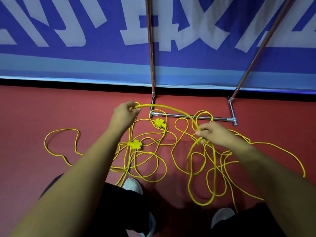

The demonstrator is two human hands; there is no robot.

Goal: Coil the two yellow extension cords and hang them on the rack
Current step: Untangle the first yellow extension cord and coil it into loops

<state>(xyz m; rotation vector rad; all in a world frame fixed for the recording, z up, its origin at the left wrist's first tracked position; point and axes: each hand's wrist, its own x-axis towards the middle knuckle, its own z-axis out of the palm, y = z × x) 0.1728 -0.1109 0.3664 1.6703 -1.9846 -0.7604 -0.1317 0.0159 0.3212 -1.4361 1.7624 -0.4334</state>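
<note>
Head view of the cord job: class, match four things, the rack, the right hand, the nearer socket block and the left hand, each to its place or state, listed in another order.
Things:
1 rack
2 right hand
3 nearer socket block
4 left hand

Places or states:
A pinches the left end of the raised cord
B stands against the blue banner
C grips the cord, loops hanging below
D lies on the red floor among loose cord

Pairs: 1-B, 2-C, 3-D, 4-A

Both hands up: left hand (125,112) pinches the yellow cord (171,108), right hand (213,134) grips it too. Rest's tangled on the red floor (51,108) (rack (191,116) just behind).
</note>
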